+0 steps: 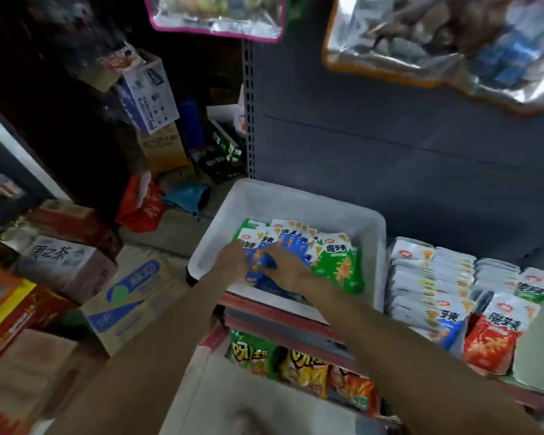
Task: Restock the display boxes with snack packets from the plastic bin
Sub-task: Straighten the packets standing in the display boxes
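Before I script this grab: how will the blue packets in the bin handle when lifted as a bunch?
The blue packets look like thin glossy pouches, so probably light and floppy. Fanned loosely in the white bin, they may slide apart, hence perhaps both hands, left hand and right hand.

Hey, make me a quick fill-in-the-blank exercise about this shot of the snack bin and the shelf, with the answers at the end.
1. Both hands reach into the white plastic bin and gather the ____ snack packets.
2. The green packet lies to the ____ of the right hand.
3. The left hand is inside the ____.

Answers: blue; right; bin
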The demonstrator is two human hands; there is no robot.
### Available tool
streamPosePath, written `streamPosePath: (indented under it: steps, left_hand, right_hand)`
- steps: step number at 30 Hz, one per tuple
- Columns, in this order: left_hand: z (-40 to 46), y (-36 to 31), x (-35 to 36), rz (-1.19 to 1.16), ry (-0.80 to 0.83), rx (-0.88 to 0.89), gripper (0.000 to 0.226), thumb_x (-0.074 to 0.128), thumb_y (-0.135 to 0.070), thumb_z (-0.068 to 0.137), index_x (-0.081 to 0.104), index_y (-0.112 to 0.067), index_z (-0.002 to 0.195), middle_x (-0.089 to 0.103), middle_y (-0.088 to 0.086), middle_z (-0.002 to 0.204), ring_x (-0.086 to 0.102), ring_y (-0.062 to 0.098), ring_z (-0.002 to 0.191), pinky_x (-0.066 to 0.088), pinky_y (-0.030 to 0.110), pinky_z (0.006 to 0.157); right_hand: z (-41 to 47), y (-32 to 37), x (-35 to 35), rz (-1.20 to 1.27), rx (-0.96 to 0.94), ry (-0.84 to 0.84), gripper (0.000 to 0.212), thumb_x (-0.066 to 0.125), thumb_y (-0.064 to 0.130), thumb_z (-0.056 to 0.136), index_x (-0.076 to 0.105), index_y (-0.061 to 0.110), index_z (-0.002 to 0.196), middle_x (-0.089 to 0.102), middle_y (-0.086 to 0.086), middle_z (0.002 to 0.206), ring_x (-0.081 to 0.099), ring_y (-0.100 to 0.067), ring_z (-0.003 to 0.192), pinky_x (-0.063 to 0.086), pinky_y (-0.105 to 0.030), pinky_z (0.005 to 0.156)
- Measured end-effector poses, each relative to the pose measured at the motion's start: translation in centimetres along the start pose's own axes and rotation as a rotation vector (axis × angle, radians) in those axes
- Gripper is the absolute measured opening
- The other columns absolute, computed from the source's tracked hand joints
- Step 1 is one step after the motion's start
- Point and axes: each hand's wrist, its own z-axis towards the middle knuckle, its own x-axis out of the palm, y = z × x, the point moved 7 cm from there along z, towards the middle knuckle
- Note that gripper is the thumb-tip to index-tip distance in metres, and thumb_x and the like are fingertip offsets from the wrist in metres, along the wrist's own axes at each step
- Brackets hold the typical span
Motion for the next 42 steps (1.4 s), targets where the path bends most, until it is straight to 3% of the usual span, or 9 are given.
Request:
streamPosePath:
  steps: [7, 10, 21, 25, 27, 30, 33, 37, 42]
  left_hand:
    - [3.0, 1.8, 2.2, 0.156, 0.266, 0.073, 0.041, 0.055, -0.021, 0.093, 0.043, -0.001, 0.126, 0.056, 0.017, 0.123, 0.055, 0.034, 0.110, 0.047, 0.041, 0.090]
    - [3.2, 1.9, 2.5, 0.233, 0.260, 0.127, 0.049, 0.060, -0.024, 0.089, 0.045, -0.011, 0.135, 0.053, 0.010, 0.134, 0.053, 0.029, 0.117, 0.045, 0.037, 0.097]
    - [3.1, 1.6, 1.7, 0.005, 0.106, 0.127, 0.063, 0.081, -0.034, 0.068, 0.056, -0.035, 0.126, 0.053, 0.006, 0.131, 0.054, 0.027, 0.114, 0.048, 0.038, 0.094]
    - [2.5, 1.4, 0.6, -0.045, 0.032, 0.166, 0.063, 0.080, -0.038, 0.068, 0.056, -0.033, 0.126, 0.050, 0.011, 0.124, 0.053, 0.030, 0.111, 0.047, 0.039, 0.094]
    - [1.7, 0.5, -0.1, -0.116, -0.025, 0.230, 0.063, 0.082, -0.034, 0.067, 0.057, -0.030, 0.125, 0.048, 0.013, 0.117, 0.053, 0.029, 0.107, 0.046, 0.034, 0.094]
    - [-0.5, -1.7, -0.7, -0.225, -0.066, 0.368, 0.065, 0.083, -0.029, 0.064, 0.058, -0.026, 0.124, 0.052, 0.013, 0.112, 0.049, 0.025, 0.110, 0.044, 0.029, 0.093]
    - [-2.9, -3.7, -0.6, -0.349, -0.074, 0.443, 0.067, 0.082, -0.034, 0.066, 0.055, -0.024, 0.126, 0.050, 0.009, 0.115, 0.048, 0.019, 0.108, 0.044, 0.030, 0.094]
    - [-5.5, -6.2, -0.8, -0.635, -0.106, 0.448, 0.046, 0.069, -0.015, 0.084, 0.050, -0.019, 0.126, 0.058, -0.003, 0.100, 0.057, 0.005, 0.083, 0.048, 0.011, 0.063]
    - [-7.9, -12.2, 1.9, -0.701, 0.003, 0.448, 0.023, 0.066, -0.012, 0.087, 0.059, -0.013, 0.109, 0.062, -0.008, 0.085, 0.064, 0.009, 0.077, 0.058, 0.032, 0.064]
  right_hand:
    - [1.8, 0.4, 1.7, -0.253, 0.089, 0.050, 0.043, 0.032, 0.022, 0.103, 0.034, 0.010, 0.144, 0.031, -0.009, 0.150, 0.032, -0.030, 0.137, 0.029, -0.043, 0.112]
    - [1.4, -0.7, 1.7, -0.430, 0.127, 0.052, 0.052, 0.032, 0.015, 0.101, 0.017, 0.020, 0.151, 0.013, 0.003, 0.157, 0.021, -0.025, 0.143, 0.023, -0.041, 0.116]
    - [0.4, -1.3, 0.7, -0.403, 0.168, 0.017, 0.050, 0.033, 0.019, 0.101, 0.020, 0.023, 0.150, 0.011, 0.006, 0.158, 0.024, -0.025, 0.141, 0.023, -0.042, 0.113]
    - [0.7, -1.3, 0.0, -0.037, 0.195, -0.074, 0.042, 0.032, 0.030, 0.103, 0.045, 0.012, 0.138, 0.040, -0.009, 0.146, 0.040, -0.028, 0.131, 0.031, -0.035, 0.107]
    - [0.4, -1.4, -0.8, 0.319, 0.233, -0.164, 0.038, 0.037, 0.031, 0.101, 0.062, 0.005, 0.111, 0.061, -0.014, 0.113, 0.055, -0.029, 0.107, 0.041, -0.032, 0.091]
    - [-0.8, -2.0, -2.8, 0.692, 0.265, -0.449, 0.027, 0.051, 0.021, 0.096, 0.053, 0.010, 0.071, 0.056, -0.008, 0.071, 0.051, -0.023, 0.072, 0.044, -0.027, 0.064]
    - [-2.8, -2.8, -3.9, 0.954, 0.220, -0.569, 0.017, 0.052, 0.001, 0.092, 0.054, 0.009, 0.077, 0.063, -0.021, 0.081, 0.057, -0.024, 0.072, 0.053, -0.039, 0.070]
    - [-7.0, -4.9, -5.9, 1.023, 0.124, -0.606, 0.024, 0.050, -0.003, 0.093, 0.054, 0.012, 0.074, 0.063, -0.006, 0.073, 0.063, -0.011, 0.060, 0.055, -0.029, 0.060]
    - [-13.3, -9.6, -9.7, 0.905, 0.074, -0.695, 0.024, 0.054, -0.001, 0.092, 0.052, 0.011, 0.071, 0.064, 0.001, 0.063, 0.065, -0.012, 0.065, 0.057, -0.032, 0.064]
